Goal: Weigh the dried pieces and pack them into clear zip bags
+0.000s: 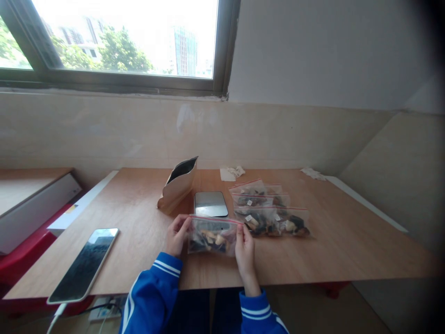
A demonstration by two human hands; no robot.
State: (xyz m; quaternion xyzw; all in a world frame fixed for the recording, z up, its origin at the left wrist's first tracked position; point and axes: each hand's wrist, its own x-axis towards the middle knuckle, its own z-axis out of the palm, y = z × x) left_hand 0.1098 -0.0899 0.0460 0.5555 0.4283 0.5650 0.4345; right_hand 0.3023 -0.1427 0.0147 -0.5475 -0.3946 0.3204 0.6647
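Note:
Between my two hands is a clear zip bag [211, 239] with a red seal line, holding pale and dark dried pieces. My left hand [177, 234] pinches its upper left corner. Its upper right corner is gripped by my right hand [244, 246], thumb in front. Just beyond the bag lies a flat scale [210, 204] with a shiny metal top. An open brown paper pouch [179, 185] with a dark inside stands behind my left hand. To the right of my right hand, several similar filled zip bags [267, 220] lie in overlapping rows, some with small white squares inside.
A phone [85, 266] with a white cable lies at the table's left front edge. Crumpled tissue [237, 171] is at the back, and another tissue [313, 174] further right. The wooden table [333, 250] meets the wall behind. A power strip [104, 311] sits below.

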